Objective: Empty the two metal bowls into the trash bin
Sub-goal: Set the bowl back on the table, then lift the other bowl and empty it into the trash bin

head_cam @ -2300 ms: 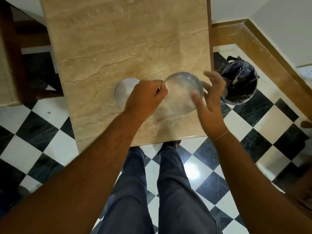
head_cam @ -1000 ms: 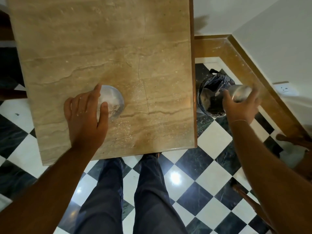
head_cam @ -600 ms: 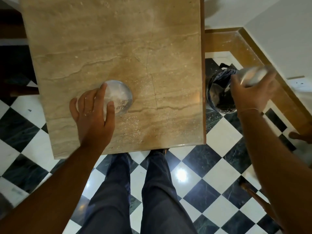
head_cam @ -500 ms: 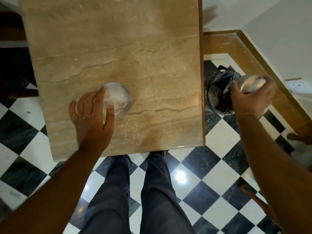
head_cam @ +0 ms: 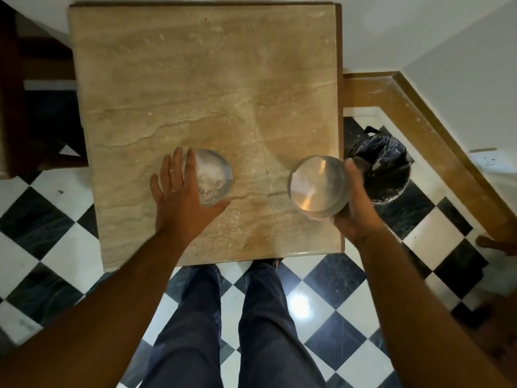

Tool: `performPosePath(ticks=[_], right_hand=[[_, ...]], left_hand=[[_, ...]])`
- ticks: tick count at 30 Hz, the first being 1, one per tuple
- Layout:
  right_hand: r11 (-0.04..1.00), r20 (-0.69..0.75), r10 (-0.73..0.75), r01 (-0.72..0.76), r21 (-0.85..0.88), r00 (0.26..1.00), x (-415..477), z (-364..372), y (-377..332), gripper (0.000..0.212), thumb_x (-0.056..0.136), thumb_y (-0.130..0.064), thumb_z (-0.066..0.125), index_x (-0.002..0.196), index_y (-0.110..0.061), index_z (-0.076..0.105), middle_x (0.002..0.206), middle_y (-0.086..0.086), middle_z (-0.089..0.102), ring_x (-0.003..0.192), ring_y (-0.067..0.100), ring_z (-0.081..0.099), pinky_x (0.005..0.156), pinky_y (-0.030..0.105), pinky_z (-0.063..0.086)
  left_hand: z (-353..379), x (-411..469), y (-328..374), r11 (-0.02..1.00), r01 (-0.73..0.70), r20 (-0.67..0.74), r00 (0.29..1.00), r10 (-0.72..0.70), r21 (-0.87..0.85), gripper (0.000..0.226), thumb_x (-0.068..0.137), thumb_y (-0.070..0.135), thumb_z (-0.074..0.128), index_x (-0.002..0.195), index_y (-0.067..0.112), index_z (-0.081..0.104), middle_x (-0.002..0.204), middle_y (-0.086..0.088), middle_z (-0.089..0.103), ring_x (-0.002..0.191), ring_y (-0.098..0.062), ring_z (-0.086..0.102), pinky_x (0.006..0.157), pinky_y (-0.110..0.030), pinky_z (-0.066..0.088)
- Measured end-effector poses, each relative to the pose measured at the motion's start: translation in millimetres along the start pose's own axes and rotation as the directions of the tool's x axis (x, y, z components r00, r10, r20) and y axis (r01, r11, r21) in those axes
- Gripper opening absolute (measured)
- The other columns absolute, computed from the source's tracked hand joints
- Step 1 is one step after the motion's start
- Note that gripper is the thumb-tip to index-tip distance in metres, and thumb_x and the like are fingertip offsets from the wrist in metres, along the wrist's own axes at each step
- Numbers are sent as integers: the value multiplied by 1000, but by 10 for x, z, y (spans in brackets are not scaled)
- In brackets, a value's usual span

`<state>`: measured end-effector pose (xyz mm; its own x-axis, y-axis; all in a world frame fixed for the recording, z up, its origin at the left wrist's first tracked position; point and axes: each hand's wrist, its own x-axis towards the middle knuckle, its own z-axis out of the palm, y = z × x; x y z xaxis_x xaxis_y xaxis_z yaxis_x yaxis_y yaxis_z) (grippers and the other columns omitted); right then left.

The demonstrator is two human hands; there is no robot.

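I count two bowls and one bin (head_cam: 387,175). My right hand (head_cam: 354,208) grips the empty bowl (head_cam: 319,186) over the table (head_cam: 207,93); my left hand (head_cam: 181,197) lies open against the full bowl (head_cam: 214,176).

right hand (head_cam: 353,211) fingers: behind empty bowl (head_cam: 319,186) | trash bin (head_cam: 387,175): part-hidden

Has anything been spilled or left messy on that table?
Yes. Fine white grains are scattered on the marble table between the two bowls and toward its near edge. The left bowl also holds white residue.
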<state>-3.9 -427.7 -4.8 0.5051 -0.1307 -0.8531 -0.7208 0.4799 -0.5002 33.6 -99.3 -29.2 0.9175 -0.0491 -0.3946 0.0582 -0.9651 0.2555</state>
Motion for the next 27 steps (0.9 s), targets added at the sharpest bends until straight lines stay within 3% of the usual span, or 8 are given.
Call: performPosePath(ticks=[3, 6, 11, 14, 19, 22, 24, 27], right_hand=[[981, -86, -21, 4, -194, 996, 82, 260, 95, 59, 99, -78, 56, 134, -34, 74, 143, 8, 75, 132, 39, 71, 77, 51, 69], [945, -128, -108, 61, -322, 986, 142, 400, 125, 61, 77, -89, 68, 112, -40, 82, 136, 6, 76, 126, 37, 73, 85, 59, 71], [912, -184, -131, 45, -408, 974, 208, 589, 102, 32, 104, -67, 67, 93, -41, 81, 129, 1, 75, 124, 35, 70, 77, 52, 73], [884, -200, -178, 68, -462, 963, 229, 672, 108, 29, 106, -60, 68, 90, -38, 78, 111, -11, 72, 112, 25, 69, 74, 44, 71], [810, -294, -348, 128, -572, 890, 359, 630, 192, 45, 102, -57, 76, 73, -23, 81, 84, 7, 78, 90, 20, 78, 76, 46, 73], [738, -293, -429, 144, -659, 854, 394, 614, 233, 48, 105, -53, 72, 65, -27, 73, 62, -12, 64, 67, 10, 61, 72, 33, 58], [706, -292, -458, 144, -693, 840, 383, 613, 230, 37, 106, -45, 71, 74, -28, 76, 69, -15, 68, 70, 7, 62, 79, 32, 57], [578, -257, -609, 198, -791, 751, 267, 662, 201, 22, 106, -35, 73, 109, -17, 84, 112, -4, 69, 102, 19, 72, 99, 42, 63]], left_hand=[[-30, 84, 17, 1000, 14, 40, 999, -14, 25, 139, 73, 82, 78, 175, 20, 7, 184, -12, 10, 169, -39, 12, 131, -69, 16], [-30, 127, 52, 999, 22, 79, 997, -24, 23, 143, 71, 73, 88, 176, 18, 8, 182, -14, 16, 167, -40, 19, 130, -67, 22], [-68, 173, 76, 1000, -3, 99, 995, 3, 3, 142, 69, 64, 95, 175, 17, 12, 180, -11, 21, 163, -37, 26, 128, -58, 32], [-78, 163, 71, 999, -6, 97, 995, 11, -47, 143, 67, 57, 98, 175, 18, 13, 179, -11, 22, 160, -38, 28, 124, -54, 40], [-83, 55, 1, 996, -24, 77, 997, 31, -90, 141, 66, 56, 98, 175, 24, 14, 174, -12, 29, 154, -40, 33, 119, -53, 45], [-129, -42, 15, 992, -41, 44, 998, 47, -116, 141, 64, 56, 98, 174, 23, 16, 172, -12, 33, 152, -39, 36, 118, -52, 45], [-178, -90, 42, 989, -67, 8, 998, 68, -129, 140, 64, 57, 98, 174, 22, 19, 170, -12, 36, 151, -39, 38, 117, -52, 46], [-286, -168, 138, 979, -110, -41, 994, 105, -169, 139, 64, 60, 95, 174, 22, 19, 169, -10, 39, 149, -37, 40, 116, -49, 46]])
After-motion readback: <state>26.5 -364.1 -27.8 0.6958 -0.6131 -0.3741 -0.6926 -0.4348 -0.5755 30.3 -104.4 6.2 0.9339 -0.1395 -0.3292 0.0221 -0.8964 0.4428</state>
